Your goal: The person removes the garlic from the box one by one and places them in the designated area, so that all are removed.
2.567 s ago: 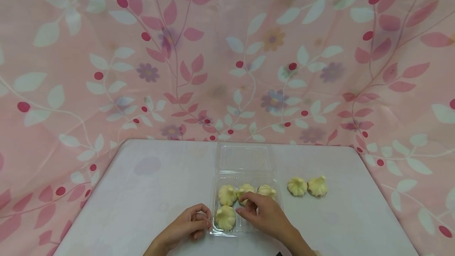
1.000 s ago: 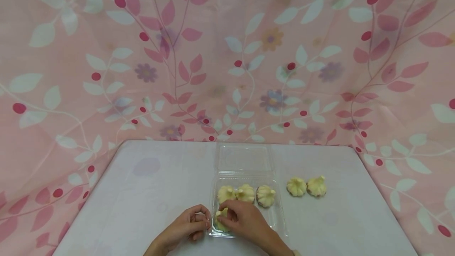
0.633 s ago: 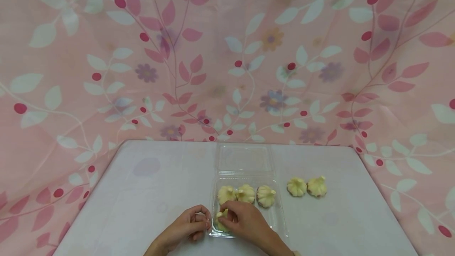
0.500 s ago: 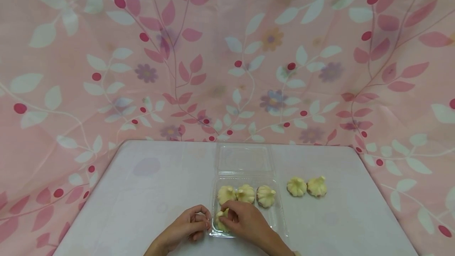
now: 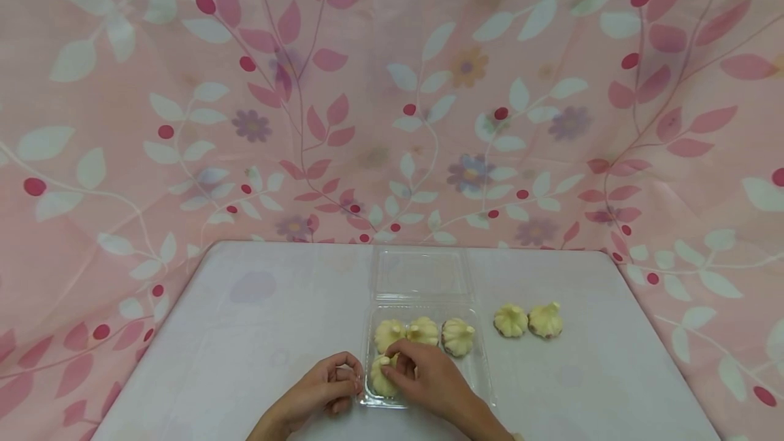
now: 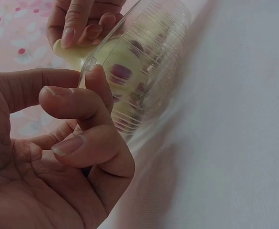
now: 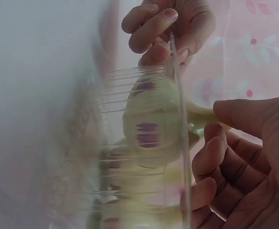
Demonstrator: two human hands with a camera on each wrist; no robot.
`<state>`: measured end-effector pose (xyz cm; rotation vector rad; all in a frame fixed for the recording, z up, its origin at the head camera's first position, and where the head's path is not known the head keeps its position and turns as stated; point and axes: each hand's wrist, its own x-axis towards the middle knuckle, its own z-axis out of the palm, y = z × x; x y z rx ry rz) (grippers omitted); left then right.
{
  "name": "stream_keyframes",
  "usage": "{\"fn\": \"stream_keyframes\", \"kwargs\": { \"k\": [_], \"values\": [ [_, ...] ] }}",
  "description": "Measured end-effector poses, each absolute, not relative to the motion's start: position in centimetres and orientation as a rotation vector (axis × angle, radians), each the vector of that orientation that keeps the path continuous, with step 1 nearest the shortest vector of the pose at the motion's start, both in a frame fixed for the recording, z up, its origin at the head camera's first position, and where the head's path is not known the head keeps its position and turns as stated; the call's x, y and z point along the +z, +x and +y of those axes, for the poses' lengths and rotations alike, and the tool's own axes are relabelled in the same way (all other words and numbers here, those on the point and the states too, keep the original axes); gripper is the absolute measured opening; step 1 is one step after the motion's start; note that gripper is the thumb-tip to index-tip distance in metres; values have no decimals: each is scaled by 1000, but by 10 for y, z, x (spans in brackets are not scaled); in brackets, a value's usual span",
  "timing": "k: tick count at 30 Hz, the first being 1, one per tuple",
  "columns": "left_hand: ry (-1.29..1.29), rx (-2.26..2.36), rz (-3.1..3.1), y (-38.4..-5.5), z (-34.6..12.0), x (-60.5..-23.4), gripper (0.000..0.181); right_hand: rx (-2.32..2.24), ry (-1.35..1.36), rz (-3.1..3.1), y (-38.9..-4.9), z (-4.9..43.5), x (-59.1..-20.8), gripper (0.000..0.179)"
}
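In the head view a clear plastic clamshell box [image 5: 486, 380] lies with its lid folded back, holding several pale garlic bulbs. My right hand [image 5: 429, 376] reaches over the front left bulb and pinches that garlic bulb's [image 5: 382, 378] stem between thumb and fingers; the right wrist view shows the thumb [image 7: 242, 114] on the stem above the rim. The bulb's purple-marked body [image 7: 149, 124] sits behind the ribbed clear wall. At the box's left front edge my left hand [image 5: 327, 383] pinches the rim, its fingers curled.
Two more garlic bulbs, one [image 5: 511, 320] beside the other [image 5: 546, 320], lie on the white tabletop right of the box. The transparent lid [image 5: 422, 274] extends toward the back edge. Behind the table hangs a pink floral cloth [image 5: 367, 87].
My right hand has moved left and forward from the box's middle to the front left bulb and taken its stem; just now it shifted slightly away from me. My left hand stays at the rim.
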<state>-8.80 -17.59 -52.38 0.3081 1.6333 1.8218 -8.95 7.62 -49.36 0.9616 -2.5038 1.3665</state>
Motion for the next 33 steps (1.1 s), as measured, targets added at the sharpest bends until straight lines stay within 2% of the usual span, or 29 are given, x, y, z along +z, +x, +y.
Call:
{"fn": "stream_keyframes", "kwargs": {
  "k": [23,33],
  "values": [
    [303,1809,1660,-88,-175,-523,28,1444,885,-2372,-88,103,-471,16],
    [302,1808,1665,-88,-175,-524,26,1432,765,-2413,-89,125,-464,16]
  ]
}}
